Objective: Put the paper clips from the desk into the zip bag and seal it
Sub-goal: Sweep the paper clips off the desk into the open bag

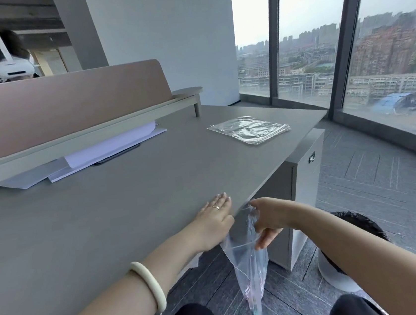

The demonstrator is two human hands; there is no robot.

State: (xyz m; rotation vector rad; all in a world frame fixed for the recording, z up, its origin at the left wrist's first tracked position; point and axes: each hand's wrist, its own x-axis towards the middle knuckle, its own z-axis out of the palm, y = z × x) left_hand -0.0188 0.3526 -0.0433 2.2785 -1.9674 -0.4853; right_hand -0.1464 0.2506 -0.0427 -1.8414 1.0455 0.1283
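Two hands, left hand (215, 218) flat on desk (103, 208), right hand (268, 221) holding one zip bag (249, 266)

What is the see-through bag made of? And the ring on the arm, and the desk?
Zip bag: thin clear plastic, seemingly; it crinkles and shows the floor through it. Bracelet: smooth, creamy, glossy, perhaps jade or resin; can't tell. Desk: matte grey, likely laminate board.
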